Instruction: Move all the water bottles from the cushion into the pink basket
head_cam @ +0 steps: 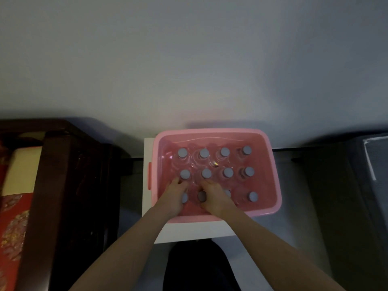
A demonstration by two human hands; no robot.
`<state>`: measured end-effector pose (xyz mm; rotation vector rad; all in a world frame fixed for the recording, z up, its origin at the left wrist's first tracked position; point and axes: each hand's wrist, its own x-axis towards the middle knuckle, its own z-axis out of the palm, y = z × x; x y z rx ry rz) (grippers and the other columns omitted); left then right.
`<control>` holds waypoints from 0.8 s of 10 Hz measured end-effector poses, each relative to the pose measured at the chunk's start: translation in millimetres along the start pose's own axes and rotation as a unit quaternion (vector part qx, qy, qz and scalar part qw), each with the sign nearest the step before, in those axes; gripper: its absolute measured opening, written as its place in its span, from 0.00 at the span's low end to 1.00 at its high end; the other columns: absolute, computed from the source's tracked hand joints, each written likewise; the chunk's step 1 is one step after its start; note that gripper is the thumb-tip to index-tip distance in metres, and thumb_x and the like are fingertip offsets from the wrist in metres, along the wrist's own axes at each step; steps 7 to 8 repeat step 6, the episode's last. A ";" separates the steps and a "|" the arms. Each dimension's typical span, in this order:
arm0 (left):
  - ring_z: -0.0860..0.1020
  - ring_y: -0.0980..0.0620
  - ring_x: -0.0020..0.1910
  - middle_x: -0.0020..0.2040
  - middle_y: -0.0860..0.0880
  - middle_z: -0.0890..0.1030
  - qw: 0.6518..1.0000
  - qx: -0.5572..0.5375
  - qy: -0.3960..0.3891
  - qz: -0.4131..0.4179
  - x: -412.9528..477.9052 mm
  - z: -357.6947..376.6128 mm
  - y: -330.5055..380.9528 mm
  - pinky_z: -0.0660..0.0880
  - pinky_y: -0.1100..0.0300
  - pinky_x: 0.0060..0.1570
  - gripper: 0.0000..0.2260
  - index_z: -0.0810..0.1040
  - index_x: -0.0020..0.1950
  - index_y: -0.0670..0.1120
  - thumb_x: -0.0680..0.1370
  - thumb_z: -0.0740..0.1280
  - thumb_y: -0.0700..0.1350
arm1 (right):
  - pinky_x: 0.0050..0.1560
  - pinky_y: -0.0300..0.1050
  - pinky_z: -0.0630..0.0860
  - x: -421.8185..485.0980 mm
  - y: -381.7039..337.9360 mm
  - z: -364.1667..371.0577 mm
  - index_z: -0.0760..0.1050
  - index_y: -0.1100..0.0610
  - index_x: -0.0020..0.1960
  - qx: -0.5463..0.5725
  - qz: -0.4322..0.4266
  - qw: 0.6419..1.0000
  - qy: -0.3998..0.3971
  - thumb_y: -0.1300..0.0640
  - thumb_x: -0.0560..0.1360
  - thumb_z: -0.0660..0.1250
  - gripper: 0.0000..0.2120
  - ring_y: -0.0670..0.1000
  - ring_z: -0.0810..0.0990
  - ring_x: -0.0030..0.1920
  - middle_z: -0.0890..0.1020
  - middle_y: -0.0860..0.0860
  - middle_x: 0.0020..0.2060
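Both hands reach over the near rim of the pink basket [216,216] — the left hand [175,196] and right hand [212,196] each curl their fingers [175,181] over bottles in its nearest row, though whether they actually clamp I cannot tell. Best to seat these upright and let go gently — the water bottles [227,172] behind, toward the basket's far wall, stand packed in tidy rows.

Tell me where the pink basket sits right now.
In the head view, the pink basket sits centre-right on a white stand against the wall, right of the dark wooden furniture.
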<state>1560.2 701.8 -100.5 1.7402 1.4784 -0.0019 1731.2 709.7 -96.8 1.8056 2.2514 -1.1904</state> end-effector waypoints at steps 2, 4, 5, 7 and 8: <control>0.67 0.42 0.64 0.68 0.42 0.66 0.999 0.027 -0.025 -0.014 5.8 5.3 -0.6 0.67 0.48 0.65 0.24 0.70 0.68 0.46 0.73 0.65 0.35 | 0.44 0.53 0.75 0.6 -0.7 2.2 0.71 0.61 0.52 -0.007 0.015 1.000 0.000 0.64 0.68 0.68 0.14 0.58 0.77 0.47 0.77 0.56 0.48; 0.65 0.41 0.67 0.71 0.41 0.63 0.998 0.058 -0.020 -0.026 9.8 11.3 2.0 0.63 0.50 0.69 0.30 0.61 0.75 0.49 0.75 0.63 0.33 | 0.44 0.51 0.74 -0.8 -0.6 3.2 0.70 0.58 0.48 -0.009 0.022 1.000 0.010 0.64 0.69 0.69 0.11 0.58 0.77 0.49 0.77 0.56 0.49; 0.64 0.42 0.69 0.72 0.42 0.62 0.996 0.076 -0.022 -0.037 8.6 8.5 9.7 0.63 0.51 0.70 0.32 0.57 0.77 0.50 0.76 0.62 0.34 | 0.43 0.48 0.72 -2.2 -1.5 1.0 0.69 0.57 0.49 -0.014 0.025 1.000 0.000 0.62 0.70 0.69 0.11 0.58 0.78 0.51 0.77 0.56 0.51; 0.66 0.43 0.68 0.71 0.42 0.65 0.994 0.088 -0.030 -0.052 0.1 0.3 14.1 0.65 0.52 0.68 0.33 0.56 0.77 0.47 0.75 0.66 0.36 | 0.47 0.49 0.74 -6.2 -0.8 -7.6 0.73 0.58 0.54 -0.010 0.010 1.000 -0.014 0.57 0.71 0.69 0.13 0.58 0.77 0.54 0.77 0.56 0.55; 0.66 0.43 0.68 0.71 0.42 0.65 0.994 0.088 -0.030 -0.052 0.1 0.3 14.1 0.65 0.52 0.68 0.33 0.56 0.77 0.47 0.75 0.66 0.36 | 0.47 0.49 0.74 -6.2 -0.8 -7.6 0.73 0.58 0.54 -0.010 0.010 1.000 -0.014 0.57 0.71 0.69 0.13 0.58 0.77 0.54 0.77 0.56 0.55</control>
